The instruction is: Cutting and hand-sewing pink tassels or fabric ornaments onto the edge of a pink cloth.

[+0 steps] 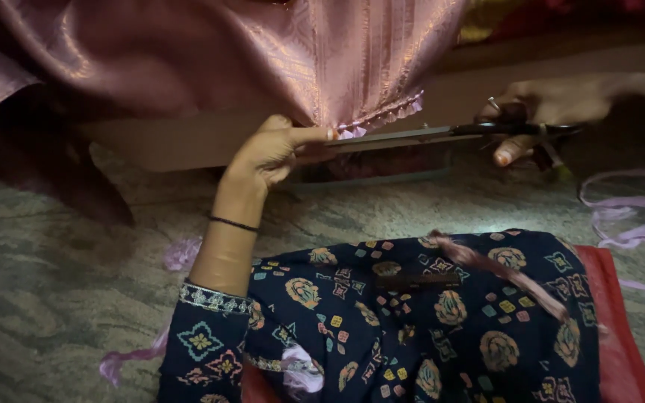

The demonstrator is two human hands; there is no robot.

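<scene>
Your left hand (274, 153) pinches the fringed lower edge of the pink shiny fabric (263, 56), thumb and fingers (315, 136) closed on it right beside the tip of the scissors (442, 134). Your right hand (554, 112) grips the scissors' dark handles, fingers threaded through the loops; the blades look nearly shut and lie level, pointing toward your left fingertips, just under the fringe. The fabric hangs from above. Pale trimmed strips (628, 224) lie on the floor near your right hand.

Dark navy floral-print sleeve (207, 339) (patterned trim at the cuff), thin black wristband (233, 223) above.
</scene>
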